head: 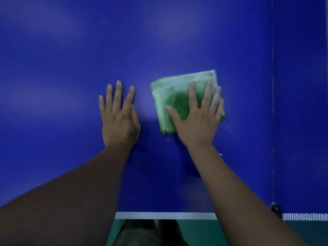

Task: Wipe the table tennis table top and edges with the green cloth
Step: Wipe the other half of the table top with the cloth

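Pressing flat on the blue table [159, 41], we list what lies before us.

Left hand [119, 118]: palm down on the bare table, fingers straight and slightly spread, holding nothing, just beside the cloth but not touching it.

Right hand [197, 119]: palm down on the cloth, fingers straight and fanned, thumb out to the left; it presses the cloth to the table rather than gripping it.

Green cloth [170, 96]: folded to a rough square, lying flat on the table under our right hand, its far and left parts showing, its edges blurred.

White line [165, 215]: runs along the near edge of the table, between our forearms.

Net [301, 121]: stands at the right side, its clamp [276, 209] at the near edge.

Green floor [198, 233]: shows below the table edge.
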The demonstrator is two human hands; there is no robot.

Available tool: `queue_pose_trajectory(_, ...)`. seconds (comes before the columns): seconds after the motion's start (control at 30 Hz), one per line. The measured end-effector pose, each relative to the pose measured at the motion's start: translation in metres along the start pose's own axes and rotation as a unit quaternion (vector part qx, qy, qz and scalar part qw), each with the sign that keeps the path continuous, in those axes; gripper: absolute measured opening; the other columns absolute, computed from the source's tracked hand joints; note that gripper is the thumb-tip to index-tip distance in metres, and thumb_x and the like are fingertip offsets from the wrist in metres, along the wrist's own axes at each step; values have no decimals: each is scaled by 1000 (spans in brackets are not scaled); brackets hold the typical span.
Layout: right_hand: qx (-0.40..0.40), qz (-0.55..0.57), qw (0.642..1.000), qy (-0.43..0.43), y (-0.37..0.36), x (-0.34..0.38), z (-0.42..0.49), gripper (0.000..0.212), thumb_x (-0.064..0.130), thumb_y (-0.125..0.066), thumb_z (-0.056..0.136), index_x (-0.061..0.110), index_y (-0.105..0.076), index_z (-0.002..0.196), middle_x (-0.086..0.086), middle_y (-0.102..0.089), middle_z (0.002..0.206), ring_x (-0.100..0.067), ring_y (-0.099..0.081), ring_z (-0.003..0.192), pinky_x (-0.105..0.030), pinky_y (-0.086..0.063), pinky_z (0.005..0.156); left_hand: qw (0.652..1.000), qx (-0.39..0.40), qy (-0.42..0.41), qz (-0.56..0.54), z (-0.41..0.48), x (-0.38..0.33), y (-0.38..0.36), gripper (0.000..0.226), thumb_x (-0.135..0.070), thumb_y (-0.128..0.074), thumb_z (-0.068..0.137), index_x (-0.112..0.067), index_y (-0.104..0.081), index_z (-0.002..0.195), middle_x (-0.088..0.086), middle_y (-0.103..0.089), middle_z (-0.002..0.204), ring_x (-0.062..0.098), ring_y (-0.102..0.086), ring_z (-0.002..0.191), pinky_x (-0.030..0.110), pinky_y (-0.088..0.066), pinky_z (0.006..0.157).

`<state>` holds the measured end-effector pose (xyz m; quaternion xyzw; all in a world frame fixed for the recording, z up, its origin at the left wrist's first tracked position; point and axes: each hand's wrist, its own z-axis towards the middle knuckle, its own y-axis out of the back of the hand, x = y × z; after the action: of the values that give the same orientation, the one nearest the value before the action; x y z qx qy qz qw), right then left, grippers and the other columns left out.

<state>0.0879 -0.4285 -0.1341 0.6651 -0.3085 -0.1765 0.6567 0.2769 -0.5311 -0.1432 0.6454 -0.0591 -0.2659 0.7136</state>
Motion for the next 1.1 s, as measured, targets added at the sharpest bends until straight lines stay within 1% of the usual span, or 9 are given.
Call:
queue_pose_trajectory(0.1, 8, -8, 994, 111, -2, -13, -47, 98, 91, -36, 96, 33, -20, 174, -12, -5, 183, -39, -5, 168, -57, -10, 135, 1000, -4, -3, -3, 1, 1, 0, 56, -15, -45, 106, -18, -49, 162, 14, -35, 174, 38, -23, 164, 60, -15, 133)
queue_pose_trajectory(0.2, 35, -1, 983, 183, -1, -54, -94, 98, 90, -43, 95, 35, -23, 173, -10, -5, 183, -38, -5, 168, -57, -10, 135, 1000, -16, -2, -8, 1, 2, -1, 54, -16, -48, 106, -17, -51, 160, 15, -38, 172, 39, -26, 163, 60, -15, 133)
queue_pose_trajectory(0.37, 74, -8, 971, 229, 8, -110, -129, 98, 91, -48, 93, 36, -26, 172, -8, -6, 183, -36, -6, 169, -58, -11, 135, 1000, -17, -1, -12, 0, 2, -3, 52, -19, -45, 109, -19, -49, 161, 12, -36, 173, 37, -23, 164, 58, -13, 134)
queue_pose_trajectory(0.47, 64, 3, 967, 248, 7, -103, -113, 96, 89, -48, 94, 36, -29, 171, -8, -7, 183, -35, -5, 169, -60, -9, 135, 1000, -23, 1, -14, 0, 2, -6, 50, -21, -43, 111, -20, -49, 161, 11, -35, 174, 36, -23, 165, 57, -13, 134)
queue_pose_trajectory(0.57, 41, 17, 966, 256, 3, -77, -70, 92, 90, -44, 95, 37, -32, 170, -7, -9, 183, -33, -5, 169, -57, -6, 136, 999, -30, 2, -14, 0, 3, -7, 50, -21, -45, 110, -21, -50, 160, 10, -36, 174, 35, -24, 164, 57, -14, 134)
queue_pose_trajectory(0.7, 21, 11, 978, 206, 10, -66, -2, 94, 91, -44, 91, 39, -35, 169, -7, -14, 182, -34, -13, 168, -57, -8, 135, 999, -24, 2, -23, 0, 1, -4, 49, -23, -43, 112, -20, -50, 160, 10, -35, 174, 34, -22, 165, 55, -11, 135)
queue_pose_trajectory(0.83, 30, 7, 997, 75, 25, -100, 30, 97, 95, -33, 92, 42, -20, 172, -2, 0, 183, -31, 0, 169, -55, 1, 136, 999, -4, 21, -30, -2, -2, 0, 50, -29, -37, 114, -19, -48, 162, 9, -30, 176, 31, -16, 167, 53, -6, 136)
queue_pose_trajectory(0.97, 32, 18, 997, -68, 35, -129, 11, 99, 97, -24, 92, 41, -11, 173, -1, 8, 183, -30, 7, 169, -51, 4, 136, 999, 11, 31, -32, -2, -6, 2, 53, -32, -37, 112, -18, -48, 162, 7, -28, 177, 29, -15, 167, 53, -5, 136)
queue_pose_trajectory(1.1, 18, 33, 984, -174, 31, -132, -38, 99, 97, -25, 93, 42, -9, 173, -2, 11, 183, -29, 8, 169, -52, 2, 136, 999, 6, 28, -27, -4, -4, 1, 54, -30, -40, 110, -18, -48, 162, 9, -29, 177, 32, -17, 166, 53, -6, 136)
